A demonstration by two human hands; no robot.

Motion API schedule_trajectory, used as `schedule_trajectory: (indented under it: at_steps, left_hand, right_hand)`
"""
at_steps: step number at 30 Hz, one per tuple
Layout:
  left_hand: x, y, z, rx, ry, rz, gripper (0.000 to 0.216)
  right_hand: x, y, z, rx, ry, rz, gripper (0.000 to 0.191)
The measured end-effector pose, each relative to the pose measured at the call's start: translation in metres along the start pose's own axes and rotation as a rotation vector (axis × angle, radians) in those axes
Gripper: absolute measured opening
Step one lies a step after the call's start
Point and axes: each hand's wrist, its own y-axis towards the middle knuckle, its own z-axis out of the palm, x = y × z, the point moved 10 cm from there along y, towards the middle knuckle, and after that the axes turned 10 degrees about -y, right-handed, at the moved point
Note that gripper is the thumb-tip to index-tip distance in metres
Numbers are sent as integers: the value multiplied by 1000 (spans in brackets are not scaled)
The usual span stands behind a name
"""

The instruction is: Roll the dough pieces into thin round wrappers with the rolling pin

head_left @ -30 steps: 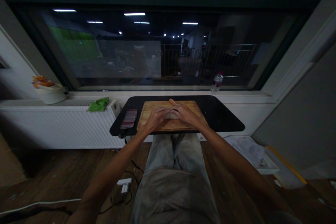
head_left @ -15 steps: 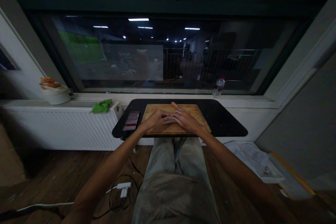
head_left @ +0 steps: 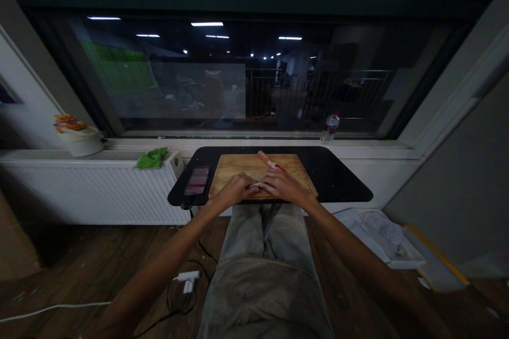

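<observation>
My left hand (head_left: 240, 187) and my right hand (head_left: 283, 185) meet low over a wooden cutting board (head_left: 231, 166), near its front edge. The fingers of both are curled inward, with the fingertips close together. What they hold, if anything, is hidden or too small to make out. Just beyond my right hand, an orange-brown sausage-shaped stick (head_left: 265, 158) with a red and white label lies slantwise on the board. My right hand hides its lower end.
The board rests on a small black table (head_left: 342, 185). A blurred-out phone-like object (head_left: 198, 180) lies at its left. Behind stand a bottle (head_left: 330, 128) on the sill, a green cloth (head_left: 152, 158) and a white tub (head_left: 80, 141) on the radiator. Cables (head_left: 183, 296) trail on the floor.
Both hands have drawn slightly nearer the board's front edge. More of the stick and its label now shows beyond my right hand; a pale strip seen under the fingers earlier is now hidden.
</observation>
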Motion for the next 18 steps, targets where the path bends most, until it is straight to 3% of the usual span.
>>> schedule_trajectory:
  at_steps: [6, 10, 18]
  left_hand:
    - [-18, -5, 14, 111, 223, 115, 27]
    - [-29, -10, 21, 108, 341, 175, 30]
    - [-25, -16, 29, 156, 420, 270, 15]
  right_hand:
    - [11, -2, 2, 35, -148, -53, 18]
    - [19, -7, 7, 37, -211, -72, 17]
    - [8, -27, 12, 17, -201, -1, 15]
